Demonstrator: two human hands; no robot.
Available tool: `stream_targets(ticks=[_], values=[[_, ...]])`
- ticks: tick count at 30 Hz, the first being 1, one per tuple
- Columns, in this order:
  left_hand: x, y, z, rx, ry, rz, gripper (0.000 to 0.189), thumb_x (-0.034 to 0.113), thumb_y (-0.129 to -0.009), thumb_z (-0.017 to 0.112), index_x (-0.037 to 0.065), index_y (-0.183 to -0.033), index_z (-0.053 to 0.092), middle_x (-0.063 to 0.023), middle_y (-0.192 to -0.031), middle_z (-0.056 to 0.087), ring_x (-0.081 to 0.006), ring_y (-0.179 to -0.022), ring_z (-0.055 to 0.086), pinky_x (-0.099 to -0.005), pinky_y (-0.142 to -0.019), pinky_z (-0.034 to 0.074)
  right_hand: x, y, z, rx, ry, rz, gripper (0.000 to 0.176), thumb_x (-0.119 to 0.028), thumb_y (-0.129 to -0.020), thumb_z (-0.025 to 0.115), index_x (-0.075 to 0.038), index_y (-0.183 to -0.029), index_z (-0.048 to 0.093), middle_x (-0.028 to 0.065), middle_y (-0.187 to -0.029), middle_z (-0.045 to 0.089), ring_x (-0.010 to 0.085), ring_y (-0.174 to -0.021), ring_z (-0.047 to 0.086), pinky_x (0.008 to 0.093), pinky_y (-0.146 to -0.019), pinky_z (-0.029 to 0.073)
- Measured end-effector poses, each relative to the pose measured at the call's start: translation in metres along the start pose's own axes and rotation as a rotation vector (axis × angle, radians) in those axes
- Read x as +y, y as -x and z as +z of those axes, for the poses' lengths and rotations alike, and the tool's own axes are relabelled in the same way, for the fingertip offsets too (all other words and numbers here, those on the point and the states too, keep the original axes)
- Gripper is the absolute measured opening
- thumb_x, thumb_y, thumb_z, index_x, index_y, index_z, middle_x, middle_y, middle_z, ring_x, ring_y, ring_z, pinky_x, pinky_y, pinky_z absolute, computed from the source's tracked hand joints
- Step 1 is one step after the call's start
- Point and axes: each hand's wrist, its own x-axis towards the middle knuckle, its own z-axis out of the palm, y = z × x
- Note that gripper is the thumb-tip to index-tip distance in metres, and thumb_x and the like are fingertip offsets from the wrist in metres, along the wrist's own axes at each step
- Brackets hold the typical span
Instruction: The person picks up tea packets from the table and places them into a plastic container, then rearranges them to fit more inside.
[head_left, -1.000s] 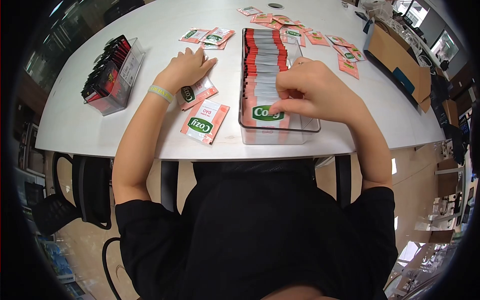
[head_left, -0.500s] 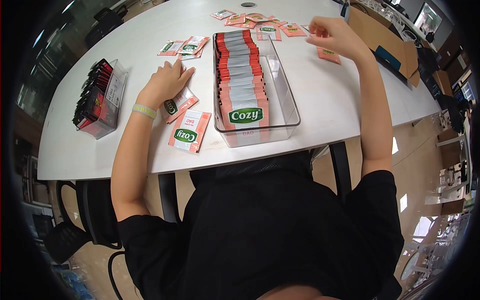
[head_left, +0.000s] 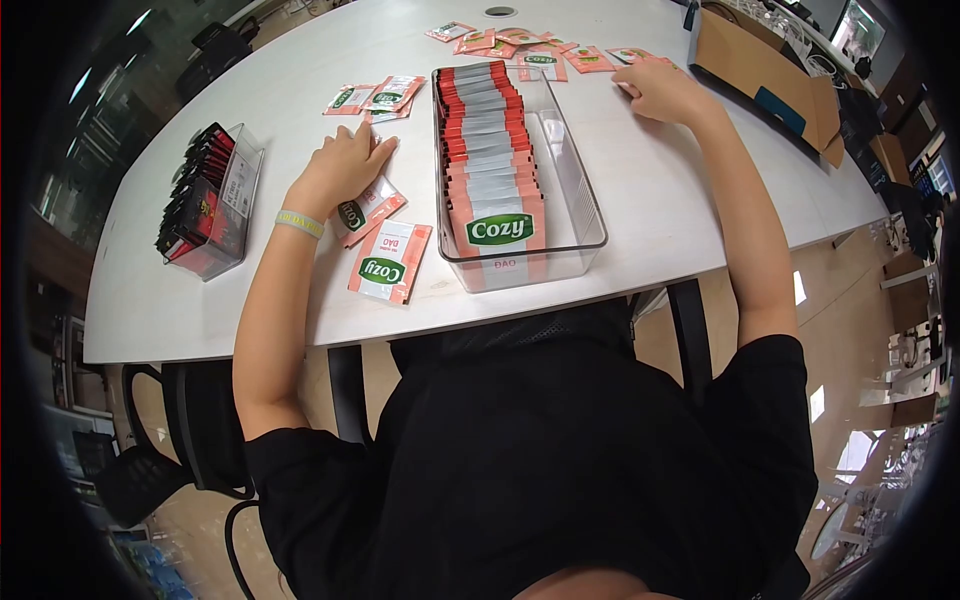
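Where your left hand (head_left: 345, 165) lies palm down, its fingers are extended and the thumb stands apart; its grip is relaxed, over a pink packet (head_left: 372, 212) partly hidden beneath it.

Right hand (head_left: 660, 92): fingers curled downward at the far right of the desk (head_left: 650, 220), just beside a flat packet (head_left: 628, 55). You cannot tell from this view whether its grip has anything in it.

Long clear box (head_left: 584, 243): on the desk before you, between your hands. A row of packets (head_left: 500, 228) stands along its left side, red and grey at the far end, pink and white at the near end; the front one reads "Cozy".

Loose packets: one nearest you (head_left: 390, 262), its print upside down; a small overlapping pile (head_left: 393, 93) beyond your left hand; a scattered group (head_left: 497, 42) past the far end of the long clear box.

Smaller clear box (head_left: 240, 185): left part of the desk, holding upright black and red packets (head_left: 190, 210), with a white label.

Cardboard box (head_left: 755, 75): far right, open.

Wristband (head_left: 300, 222): pale, lettered, on your left wrist.
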Motion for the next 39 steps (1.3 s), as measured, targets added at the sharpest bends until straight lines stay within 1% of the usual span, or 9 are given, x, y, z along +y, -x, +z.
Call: stream_targets(ticks=[1,2,4,10,16,22,28,33,39], values=[[0.000,0.000,0.000,0.001,-0.001,0.000,0.063,0.046,-0.093,0.036,0.000,-0.136,0.033,-0.0262,-0.111,0.054,-0.0397,-0.100,0.056,-0.0411,-0.087,0.045,-0.002,0.000,0.001,0.270,0.001,-0.126,0.038,0.001,-0.064,0.051,-0.002,-0.100,0.062,0.0081,-0.081,0.061,0.0157,-0.054,0.055,0.0300,-0.052,0.045],[-0.001,-0.001,0.001,0.001,-0.004,0.000,0.063,0.046,-0.093,0.036,0.001,-0.137,0.033,-0.0262,-0.111,0.054,-0.0398,-0.100,0.055,-0.0412,-0.087,0.045,0.000,0.002,-0.003,0.272,0.001,-0.125,0.038,0.001,-0.064,0.051,-0.002,-0.100,0.062,0.0081,-0.081,0.061,0.0157,-0.054,0.055,0.0300,-0.052,0.045],[-0.001,-0.001,0.001,-0.002,-0.009,0.001,0.063,0.046,-0.093,0.036,0.001,-0.137,0.032,-0.0262,-0.112,0.054,-0.0398,-0.100,0.055,-0.0413,-0.087,0.045,-0.037,0.007,-0.046,-0.090,-0.558,0.204,0.048,0.001,-0.065,0.049,-0.002,-0.112,0.059,0.0090,-0.088,0.060,0.0135,-0.068,0.057,0.0282,-0.064,0.047],[-0.001,-0.001,0.001,0.004,-0.008,0.006,0.063,0.046,-0.093,0.036,0.002,-0.138,0.032,-0.0264,-0.112,0.053,-0.0404,-0.099,0.055,-0.0417,-0.086,0.045,-0.038,0.003,-0.044,0.072,-0.920,0.062,0.035,-0.002,-0.070,0.046,0.002,-0.103,0.058,0.0055,-0.090,0.060,0.0085,-0.086,0.056,0.0225,-0.079,0.043],[-0.003,-0.002,0.005,0.014,0.004,0.001,0.063,0.046,-0.093,0.036,0.001,-0.137,0.032,-0.0268,-0.111,0.053,-0.0402,-0.099,0.055,-0.0423,-0.085,0.045,-0.038,-0.001,-0.048,0.256,-1.034,-0.075,0.016,-0.012,-0.079,0.061,-0.002,-0.092,0.058,0.0055,-0.088,0.063,0.0098,-0.083,0.060,0.0231,-0.072,0.048],[0.001,0.000,0.001,0.015,0.016,-0.008,0.062,0.047,-0.093,0.036,0.001,-0.135,0.036,-0.0278,-0.109,0.054,-0.0420,-0.099,0.055,-0.0439,-0.085,0.045,-0.084,0.021,-0.077,0.151,-1.287,-0.221,0.026,-0.009,-0.078,0.067,-0.004,-0.099,0.054,0.0055,-0.089,0.062,0.0093,-0.080,0.060,0.0221,-0.066,0.050],[0.000,-0.001,0.001,0.023,0.030,-0.008,0.058,0.048,-0.093,0.037,0.001,-0.126,0.043,-0.0272,-0.106,0.054,-0.0426,-0.098,0.055,-0.0456,-0.083,0.046,-0.142,0.038,-0.076,-0.039,-1.019,-0.381,0.048,-0.005,-0.075,0.062,-0.012,-0.122,0.054,0.0047,-0.091,0.057,0.0115,-0.080,0.056,0.0254,-0.068,0.054],[0.001,0.001,0.002,0.032,0.055,-0.001,0.062,0.050,-0.091,0.037,-0.001,-0.124,0.046,-0.0305,-0.107,0.055,-0.0443,-0.099,0.055,-0.0466,-0.083,0.047,-0.153,0.037,-0.076,0.073,-0.790,-0.540,0.017,-0.008,-0.074,0.063,-0.004,-0.090,0.064,0.0047,-0.076,0.060,0.0139,-0.070,0.058,0.0280,-0.056,0.044],[-0.001,-0.001,0.007,0.064,0.018,-0.002,0.057,0.049,-0.093,0.036,0.002,-0.123,0.046,-0.0264,-0.104,0.055,-0.0420,-0.097,0.056,-0.0453,-0.081,0.047,-0.149,0.041,-0.082,-0.014,-0.835,-0.465,0.011,-0.007,-0.074,0.065,-0.003,-0.085,0.063,0.0037,-0.073,0.061,0.0096,-0.060,0.057,0.0199,-0.052,0.044]])
